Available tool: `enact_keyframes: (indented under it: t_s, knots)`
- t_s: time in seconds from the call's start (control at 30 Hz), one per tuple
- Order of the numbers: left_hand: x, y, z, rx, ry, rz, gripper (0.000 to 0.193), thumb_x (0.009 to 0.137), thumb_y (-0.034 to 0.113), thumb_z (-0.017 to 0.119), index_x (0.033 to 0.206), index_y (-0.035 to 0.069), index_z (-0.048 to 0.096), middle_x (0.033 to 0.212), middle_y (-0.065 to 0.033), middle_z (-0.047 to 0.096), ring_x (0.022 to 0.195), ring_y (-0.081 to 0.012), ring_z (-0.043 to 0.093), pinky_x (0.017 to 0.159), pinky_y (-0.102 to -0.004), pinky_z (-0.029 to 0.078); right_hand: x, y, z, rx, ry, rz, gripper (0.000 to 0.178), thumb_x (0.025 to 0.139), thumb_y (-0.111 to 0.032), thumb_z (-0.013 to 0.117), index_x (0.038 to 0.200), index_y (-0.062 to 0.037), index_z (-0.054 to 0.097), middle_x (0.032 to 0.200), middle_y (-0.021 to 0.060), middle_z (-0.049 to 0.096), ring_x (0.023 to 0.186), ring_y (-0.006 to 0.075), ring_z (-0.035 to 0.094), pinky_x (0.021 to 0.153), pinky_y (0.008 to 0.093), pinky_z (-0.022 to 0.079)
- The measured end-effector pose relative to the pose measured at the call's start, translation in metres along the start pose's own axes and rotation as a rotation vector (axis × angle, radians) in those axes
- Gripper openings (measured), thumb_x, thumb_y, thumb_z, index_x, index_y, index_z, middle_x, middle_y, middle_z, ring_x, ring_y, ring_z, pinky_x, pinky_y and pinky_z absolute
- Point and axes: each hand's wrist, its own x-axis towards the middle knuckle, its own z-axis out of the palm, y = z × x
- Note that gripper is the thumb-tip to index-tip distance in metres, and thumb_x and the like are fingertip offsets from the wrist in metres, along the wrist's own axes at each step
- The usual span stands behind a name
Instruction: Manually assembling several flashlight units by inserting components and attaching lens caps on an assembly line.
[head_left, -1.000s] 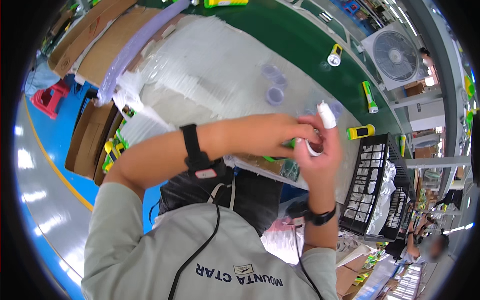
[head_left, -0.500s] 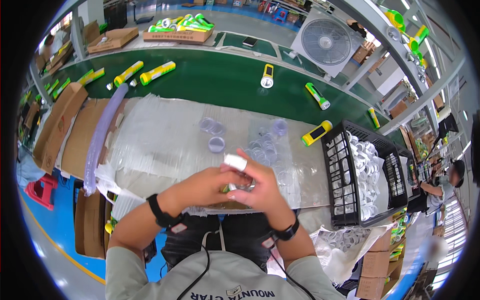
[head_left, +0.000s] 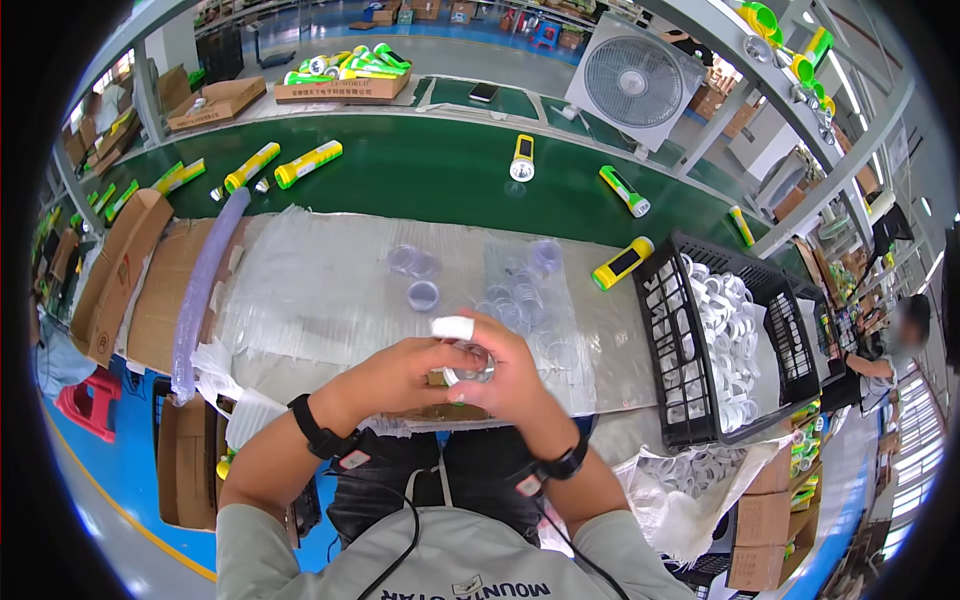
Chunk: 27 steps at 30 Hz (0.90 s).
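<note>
Close in front of my body, both hands wrap a flashlight (head_left: 470,372); its round, white-rimmed head shows between the fingers, and the rest of it is mostly hidden. My left hand (head_left: 405,375) is closed on it from the left. From the right, my right hand (head_left: 508,372) curls round the head, thumb below and index finger over the top. A white wrap (head_left: 453,327) covers that index finger's tip. Just beyond the hands, clear round lenses (head_left: 520,300) lie loosely piled on the plastic-covered work surface (head_left: 310,270). A single lens (head_left: 423,295) lies left of the pile.
A black crate (head_left: 655,340) of white rings (head_left: 715,340) stands at the right. Yellow-green flashlights (head_left: 308,165) lie along the green conveyor belt (head_left: 430,160); one flashlight (head_left: 622,263) lies beside the crate. A purple plastic-wrapped roll (head_left: 205,290) edges the left side. A fan (head_left: 632,82) stands behind.
My hands have shifted slightly, and the flashlight's round head now shows more clearly between them. The whole view has moved a little. Lenses and crate stay in place.
</note>
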Motion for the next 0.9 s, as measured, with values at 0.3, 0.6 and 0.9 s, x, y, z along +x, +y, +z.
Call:
enact_keyframes:
  t_s: [0.3, 0.6, 0.9]
  knots:
    - [-0.002, 0.006, 0.004, 0.044, -0.007, -0.042, 0.043, 0.075, 0.019, 0.073, 0.115, 0.012, 0.056, 0.106, -0.0137, 0.061, 0.093, -0.0336, 0.060, 0.080, -0.0385, 0.048, -0.005, -0.007, 0.005, 0.219, 0.326, -0.028, 0.079, 0.079, -0.057, 0.056, 0.130, 0.0022, 0.041, 0.099, 0.0121, 0.057, 0.091, 0.0220, 0.056, 0.082, 0.0344, 0.044]
    - [-0.008, 0.008, 0.018, 0.108, 0.083, -0.022, 0.042, 0.076, 0.016, 0.071, 0.114, 0.016, 0.054, 0.109, -0.0113, 0.059, 0.085, -0.0334, 0.061, 0.071, -0.0393, 0.050, -0.010, 0.006, 0.035, -0.053, 0.709, -0.032, 0.064, 0.088, -0.051, 0.044, 0.120, 0.0039, 0.047, 0.081, 0.0107, 0.061, 0.081, 0.0218, 0.054, 0.080, 0.0363, 0.043]
    - [0.002, -0.001, -0.003, -0.027, -0.012, -0.111, 0.049, 0.073, 0.008, 0.075, 0.116, 0.010, 0.053, 0.113, -0.0136, 0.060, 0.101, -0.0329, 0.060, 0.086, -0.0379, 0.048, -0.004, 0.000, -0.003, 0.348, 0.188, 0.004, 0.082, 0.074, -0.036, 0.070, 0.138, -0.0015, 0.031, 0.111, 0.0133, 0.056, 0.106, 0.0215, 0.053, 0.091, 0.0344, 0.041]
